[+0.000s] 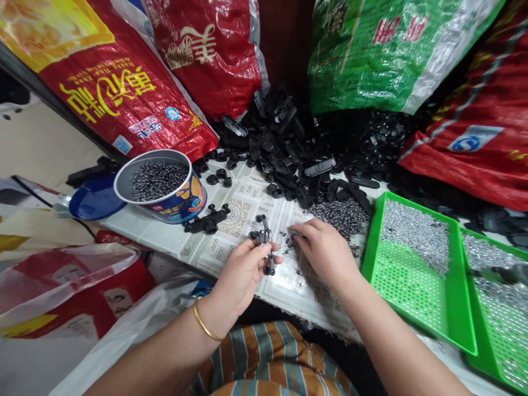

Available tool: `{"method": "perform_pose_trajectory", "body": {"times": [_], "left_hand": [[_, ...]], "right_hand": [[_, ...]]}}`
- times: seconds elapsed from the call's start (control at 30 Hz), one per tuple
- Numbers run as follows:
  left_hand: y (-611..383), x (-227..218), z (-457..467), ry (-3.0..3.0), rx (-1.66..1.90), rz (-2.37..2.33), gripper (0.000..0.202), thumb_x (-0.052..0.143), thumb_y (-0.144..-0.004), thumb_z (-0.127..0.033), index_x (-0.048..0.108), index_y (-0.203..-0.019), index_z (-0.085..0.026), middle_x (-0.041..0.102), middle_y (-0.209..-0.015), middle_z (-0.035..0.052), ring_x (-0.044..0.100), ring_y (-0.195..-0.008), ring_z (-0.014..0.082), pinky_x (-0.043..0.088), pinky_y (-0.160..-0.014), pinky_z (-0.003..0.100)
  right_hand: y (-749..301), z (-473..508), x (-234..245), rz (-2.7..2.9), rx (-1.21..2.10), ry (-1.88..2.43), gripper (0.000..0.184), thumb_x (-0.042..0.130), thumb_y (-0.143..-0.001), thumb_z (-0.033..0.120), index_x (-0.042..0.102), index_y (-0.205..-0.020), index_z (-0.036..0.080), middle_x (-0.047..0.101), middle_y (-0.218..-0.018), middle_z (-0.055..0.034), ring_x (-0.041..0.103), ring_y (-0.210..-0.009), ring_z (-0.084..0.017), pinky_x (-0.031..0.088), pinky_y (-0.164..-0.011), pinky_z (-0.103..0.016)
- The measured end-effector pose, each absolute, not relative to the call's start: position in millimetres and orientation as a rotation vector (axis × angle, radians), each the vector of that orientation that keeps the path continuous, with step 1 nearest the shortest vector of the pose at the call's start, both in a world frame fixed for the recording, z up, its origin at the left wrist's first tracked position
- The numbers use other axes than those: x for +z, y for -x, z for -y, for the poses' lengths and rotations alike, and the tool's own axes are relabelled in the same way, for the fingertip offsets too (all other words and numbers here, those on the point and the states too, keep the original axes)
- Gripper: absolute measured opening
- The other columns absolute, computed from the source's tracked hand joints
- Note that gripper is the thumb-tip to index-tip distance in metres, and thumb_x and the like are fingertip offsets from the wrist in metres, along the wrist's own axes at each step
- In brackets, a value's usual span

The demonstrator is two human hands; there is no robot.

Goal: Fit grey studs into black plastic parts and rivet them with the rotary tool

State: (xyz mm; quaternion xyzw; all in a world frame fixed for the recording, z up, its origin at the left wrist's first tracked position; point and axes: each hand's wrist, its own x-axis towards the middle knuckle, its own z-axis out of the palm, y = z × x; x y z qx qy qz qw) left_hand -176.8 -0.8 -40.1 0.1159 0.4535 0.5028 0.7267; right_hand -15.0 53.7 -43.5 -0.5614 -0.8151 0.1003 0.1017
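Observation:
My left hand (246, 264), with a gold bangle on its wrist, pinches a black plastic part (264, 237) with short round ends, held just above the patterned tabletop (235, 250). My right hand (319, 245) is to the right of it, its fingers curled down at the table among small loose black pieces (287, 242). What lies between those fingertips is too small and hidden to make out. Behind the right hand spreads a heap of tiny dark pieces (340, 217). A similar black assembly (207, 219) rests on the table to the left.
A round tub (181, 201) filled with tiny dark pieces stands at left, beside a blue lid (97, 197). Two green trays of silvery bits, a nearer one (460, 286) and another (480, 330), lie at right. Black plastic parts (284, 154) pile up below red (214, 55) and green sacks (371, 60).

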Motion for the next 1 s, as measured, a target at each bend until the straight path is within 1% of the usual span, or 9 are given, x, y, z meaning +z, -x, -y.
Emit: {"method": "perform_pose_trajectory", "body": {"times": [0.13, 0.2, 0.27, 0.4, 0.53, 0.67, 0.77, 0.87, 1.0], "left_hand": [[177, -40, 1, -0.261, 1.119, -0.993, 0.016, 0.064, -0.073, -0.020, 0.055, -0.084, -0.014, 0.061, -0.081, 0.0027, 0.060, -0.068, 0.0124, 0.044, -0.066, 0.024], [177, -41, 1, -0.260, 1.120, -1.002, 0.017, 0.064, -0.072, -0.021, 0.055, -0.084, -0.014, 0.062, -0.082, 0.0029, 0.060, -0.068, 0.0125, 0.043, -0.067, 0.024], [176, -41, 0, -0.258, 1.120, -1.004, 0.016, 0.064, -0.072, -0.021, 0.055, -0.084, -0.015, 0.062, -0.084, 0.0032, 0.060, -0.069, 0.0126, 0.043, -0.067, 0.025], [166, -41, -2, -0.267, 1.093, -0.962, 0.016, 0.064, -0.071, -0.019, 0.055, -0.084, -0.014, 0.061, -0.087, 0.0042, 0.059, -0.072, 0.0126, 0.042, -0.070, 0.026], [151, -38, -5, -0.322, 1.091, -0.899, 0.019, 0.065, -0.069, -0.015, 0.057, -0.086, -0.014, 0.060, -0.090, 0.0049, 0.057, -0.076, 0.0128, 0.041, -0.077, 0.029], [140, -36, -6, -0.419, 1.107, -0.929, 0.018, 0.066, -0.068, -0.014, 0.057, -0.084, -0.013, 0.059, -0.084, 0.0033, 0.055, -0.075, 0.0119, 0.041, -0.077, 0.028], [136, -36, -6, -0.500, 1.100, -0.992, 0.016, 0.065, -0.068, -0.015, 0.057, -0.081, -0.013, 0.057, -0.077, 0.0006, 0.053, -0.069, 0.0101, 0.040, -0.072, 0.026], [133, -38, -5, -0.518, 1.085, -1.031, 0.017, 0.066, -0.067, -0.016, 0.056, -0.080, -0.014, 0.057, -0.075, -0.0004, 0.053, -0.066, 0.0097, 0.040, -0.069, 0.026], [130, -37, -4, -0.495, 1.072, -0.998, 0.015, 0.065, -0.068, -0.017, 0.056, -0.081, -0.014, 0.057, -0.074, -0.0005, 0.054, -0.066, 0.0098, 0.041, -0.069, 0.025]], "right_hand": [[21, -64, -46, 2.464, 0.283, 1.646, 0.016, 0.051, -0.079, 0.018, 0.067, -0.081, 0.019, 0.062, -0.084, -0.0079, 0.055, -0.082, -0.022, 0.041, -0.074, -0.032], [17, -64, -46, 2.363, 0.341, 1.637, 0.014, 0.052, -0.078, 0.018, 0.066, -0.081, 0.019, 0.063, -0.084, -0.0078, 0.055, -0.083, -0.022, 0.041, -0.076, -0.033], [12, -59, -44, 2.160, 0.502, 1.612, 0.014, 0.054, -0.079, 0.022, 0.067, -0.083, 0.020, 0.065, -0.085, -0.0063, 0.057, -0.081, -0.021, 0.042, -0.076, -0.033], [7, -39, -34, 1.588, 1.027, 1.594, 0.017, 0.060, -0.075, 0.034, 0.069, -0.083, 0.022, 0.069, -0.088, -0.0041, 0.061, -0.082, -0.020, 0.044, -0.077, -0.035], [8, -21, -26, 1.264, 1.351, 1.531, 0.020, 0.066, -0.068, 0.034, 0.068, -0.081, 0.018, 0.070, -0.079, -0.0051, 0.063, -0.075, -0.019, 0.047, -0.074, -0.035], [4, -13, -25, 1.191, 1.427, 1.432, 0.017, 0.067, -0.069, 0.031, 0.063, -0.077, 0.017, 0.068, -0.068, -0.0030, 0.063, -0.067, -0.016, 0.049, -0.070, -0.031], [1, -10, -26, 1.186, 1.396, 1.443, 0.016, 0.069, -0.067, 0.030, 0.064, -0.076, 0.018, 0.068, -0.070, -0.0028, 0.064, -0.067, -0.015, 0.049, -0.069, -0.029], [-1, -8, -26, 1.110, 1.423, 1.439, 0.021, 0.070, -0.066, 0.031, 0.063, -0.081, 0.017, 0.068, -0.070, -0.0026, 0.063, -0.066, -0.015, 0.049, -0.067, -0.029], [-4, -6, -28, 1.106, 1.493, 1.414, 0.019, 0.066, -0.070, 0.034, 0.061, -0.073, 0.016, 0.066, -0.066, -0.0025, 0.060, -0.064, -0.013, 0.046, -0.066, -0.027]]}}
